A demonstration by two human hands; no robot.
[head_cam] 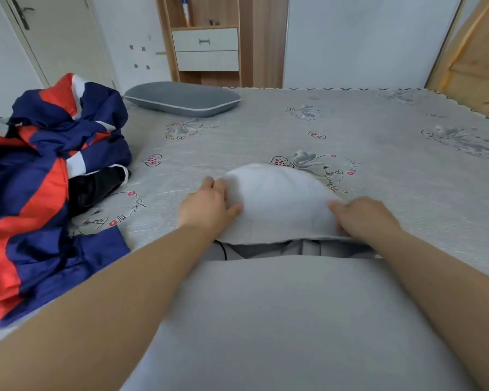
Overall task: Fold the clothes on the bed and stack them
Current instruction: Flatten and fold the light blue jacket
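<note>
Left hand: the left hand (209, 206) lay on the left edge of the folded white garment (277, 204), palm down, forearm reaching in from the near left; its fingers rested close together on the cloth and the thumb pointed right across it.
Right hand: the right hand (364, 217) lay on the garment's near right corner, its fingers curled over the edge; whether they pinched the cloth could not be told.
White garment: it sat on the grey flower-printed bedspread (378, 153) at the near middle, just beyond the person's grey top (280, 320).
Unfolded pile: a crumpled navy, red and white jacket (48, 170) lay well apart at the left, cut off by the frame edge, with a black piece (96, 187) partly hidden beneath it.
Far side: a grey pillow (181, 98).
</note>
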